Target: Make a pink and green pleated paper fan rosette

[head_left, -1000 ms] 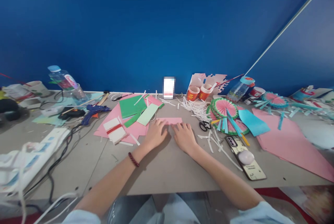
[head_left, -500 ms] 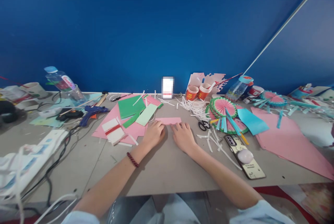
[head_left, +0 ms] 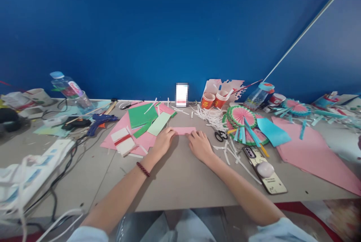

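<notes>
Pink paper strip [head_left: 184, 131] runs crosswise, left hand [head_left: 164, 140] at one end, right hand [head_left: 200, 146] at other, equally near; whether either pinches it, cannot tell.

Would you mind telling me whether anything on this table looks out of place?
Yes: white paper strips lie scattered from the red paper cups to the smartphone, like unswept offcuts. The pale pink sheet behind the cups has a ragged edge. The handled pink paper strip seems intact.
</notes>
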A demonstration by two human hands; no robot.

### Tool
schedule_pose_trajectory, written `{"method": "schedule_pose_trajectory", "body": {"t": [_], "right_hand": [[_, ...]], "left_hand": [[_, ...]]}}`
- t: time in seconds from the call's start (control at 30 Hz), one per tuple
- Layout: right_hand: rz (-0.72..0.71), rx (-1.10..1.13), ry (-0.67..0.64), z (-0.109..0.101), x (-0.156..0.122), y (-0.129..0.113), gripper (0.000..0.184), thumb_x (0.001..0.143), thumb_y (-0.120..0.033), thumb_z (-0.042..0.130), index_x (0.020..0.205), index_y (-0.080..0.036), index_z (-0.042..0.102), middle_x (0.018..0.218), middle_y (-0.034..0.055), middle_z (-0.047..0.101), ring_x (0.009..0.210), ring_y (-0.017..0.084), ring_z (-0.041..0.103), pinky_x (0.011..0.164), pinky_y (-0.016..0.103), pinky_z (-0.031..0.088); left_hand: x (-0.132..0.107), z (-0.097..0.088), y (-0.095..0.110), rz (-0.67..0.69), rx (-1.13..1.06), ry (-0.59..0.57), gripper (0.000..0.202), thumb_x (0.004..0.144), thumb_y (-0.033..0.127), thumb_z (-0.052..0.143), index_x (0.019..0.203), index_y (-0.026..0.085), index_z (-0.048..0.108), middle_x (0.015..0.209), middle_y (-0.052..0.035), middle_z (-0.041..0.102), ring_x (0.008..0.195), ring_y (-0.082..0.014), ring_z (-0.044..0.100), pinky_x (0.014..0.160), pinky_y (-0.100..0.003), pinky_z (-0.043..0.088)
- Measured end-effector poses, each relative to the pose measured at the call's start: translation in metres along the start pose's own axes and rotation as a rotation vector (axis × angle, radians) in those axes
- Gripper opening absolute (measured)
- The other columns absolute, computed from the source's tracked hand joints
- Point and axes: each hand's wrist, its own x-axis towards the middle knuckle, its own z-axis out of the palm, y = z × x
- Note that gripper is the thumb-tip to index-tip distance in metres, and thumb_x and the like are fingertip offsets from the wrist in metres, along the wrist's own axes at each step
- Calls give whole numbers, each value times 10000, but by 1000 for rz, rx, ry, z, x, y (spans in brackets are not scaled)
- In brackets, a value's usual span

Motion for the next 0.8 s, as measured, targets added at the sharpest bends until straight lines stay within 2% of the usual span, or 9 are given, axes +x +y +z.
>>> {"method": "schedule_pose_trajectory", "body": {"t": [0.2,0.43,0.63,0.8], "right_hand": [[37,112,45,8,7,14,292,907,-201,417,1152,-250,569,1076,67,573,958,215,472,822,321,333],[51,245,127,18,12,23,215,919,-216,438,1036,-207,619,1024,51,617,939,197,505,819,302,332],[75,254,190,18,11,27,204,917,-196,438,965,-200,635,964,54,633,918,197,514,801,303,339],[93,386,273,16,11,30,227,923,-184,400,938,-185,626,952,63,621,898,197,512,811,306,369]], "left_hand": [[2,1,-9,48,149,-67,266,880,107,392,948,200,632,989,-47,611,917,-178,536,808,-321,438],[3,0,-11,77,230,-49,228,907,154,388,892,191,613,898,-41,614,859,-184,528,750,-312,425],[3,-3,-6,67,86,44,170,902,171,418,900,191,587,908,-40,599,879,-175,526,782,-300,432],[4,-5,-4,74,-71,163,179,917,194,407,925,192,586,915,-39,593,902,-162,525,824,-304,438]]}}
